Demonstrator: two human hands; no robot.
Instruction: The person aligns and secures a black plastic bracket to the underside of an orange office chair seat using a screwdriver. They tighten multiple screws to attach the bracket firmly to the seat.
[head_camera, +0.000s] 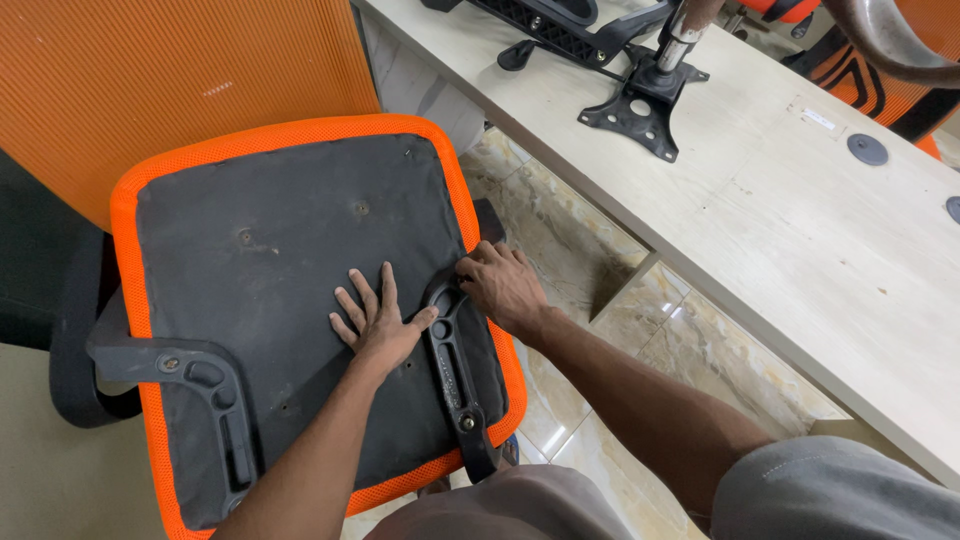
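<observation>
Upturned office chair seat (300, 250), black underside with orange mesh rim, is lying tilted against an orange mesh backrest (170, 90) at far left. Along the seat's left edge a black armrest bracket (215, 390) is sitting bolted on. Left hand (380, 325) is pressing flat on the black underside near the seat's right edge, fingers (358, 295) spread apart, holding nothing. Just right of it, a second black armrest bracket (450, 360) is running along the right edge; right hand (505, 285) is gripping its top end, fingers curled together over the bracket and the orange rim. Further right, a pale wooden surface (800, 240) is carrying a black chair tilt mechanism (640, 105) near its far edge.

Risk, as a judgement: the seat is only propped, so it could be slipping sideways if the flat hand eases off; fingers at the rim could be getting pinched between bracket and seat.

Hard to tell: whether the right bracket is fully bolted, its top end being covered by the hand. The armrest pads below the seat are hidden; chair parts at top right are cut off.
</observation>
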